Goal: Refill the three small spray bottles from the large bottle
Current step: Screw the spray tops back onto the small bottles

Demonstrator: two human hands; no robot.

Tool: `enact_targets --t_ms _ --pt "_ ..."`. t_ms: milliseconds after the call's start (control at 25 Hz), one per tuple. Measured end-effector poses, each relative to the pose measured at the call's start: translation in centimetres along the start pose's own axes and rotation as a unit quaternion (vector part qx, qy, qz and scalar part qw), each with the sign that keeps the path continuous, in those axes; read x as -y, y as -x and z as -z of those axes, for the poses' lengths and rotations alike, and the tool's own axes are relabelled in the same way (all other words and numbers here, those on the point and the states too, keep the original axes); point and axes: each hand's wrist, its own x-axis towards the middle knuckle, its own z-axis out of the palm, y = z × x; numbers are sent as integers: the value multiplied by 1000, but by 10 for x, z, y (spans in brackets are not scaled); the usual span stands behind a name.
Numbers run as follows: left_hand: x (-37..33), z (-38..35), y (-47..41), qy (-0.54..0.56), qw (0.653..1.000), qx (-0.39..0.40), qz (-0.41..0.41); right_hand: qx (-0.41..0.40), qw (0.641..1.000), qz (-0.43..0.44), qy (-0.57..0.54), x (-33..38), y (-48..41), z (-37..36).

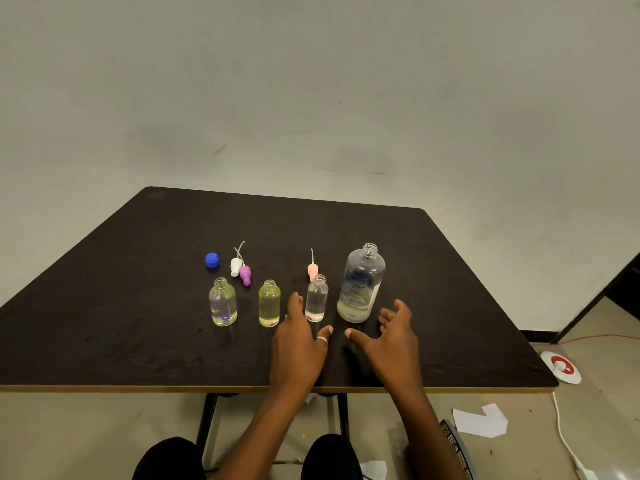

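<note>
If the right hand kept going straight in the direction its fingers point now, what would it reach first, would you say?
Most likely the large bottle. The right hand is open, its fingers aimed forward and slightly left at the bottle's base. Nothing lies between them, though the exact gap is hard to judge from this single view.

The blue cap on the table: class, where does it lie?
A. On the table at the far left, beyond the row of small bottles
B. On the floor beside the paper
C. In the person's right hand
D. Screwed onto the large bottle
A: the blue cap lies alone on the table, left of the white spray top, while the large bottle stands open.
</note>
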Motion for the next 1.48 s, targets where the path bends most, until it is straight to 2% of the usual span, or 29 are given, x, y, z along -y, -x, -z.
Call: enact_targets --t_ms 80,200,360,480,600,680,760,920,1000,1160,1320,1480 --pt "1 7 16 -9 1000 5 13 -44 999 -12 -15 4 15 5" --pt "6 25 42 -13 1000 -17 -3 -88 995 48 -16 24 39 8" --pt "22 59 55 7 989 -134 -66 -24 980 195 4 77 57 -2" --pt "40 87 37 22 975 -212 -65 51 963 264 26 123 45 -20" --pt "56 108 4 42 983 -178 -19 110 937 313 105 171 12 -50" --pt "64 117 -20 51 991 -119 -2 165 911 337 170 197 -18 -75" --pt "72 120 -35 71 995 -73 -3 225 866 364 260 214 -46 -104" --pt "87 112 -38 102 993 -59 -2 297 770 375 422 215 -80 -156" --pt "91 109 -37 107 992 -72 -9 324 744 368 455 211 -86 -174" --pt "94 111 -37 106 991 -78 -13 352 714 357 489 207 -89 -196" --pt "95 110 -39 91 993 -79 -19 334 706 355 514 201 -92 -204" --pt "96 111 -40 83 993 -80 -33 356 749 336 446 199 -96 -203"
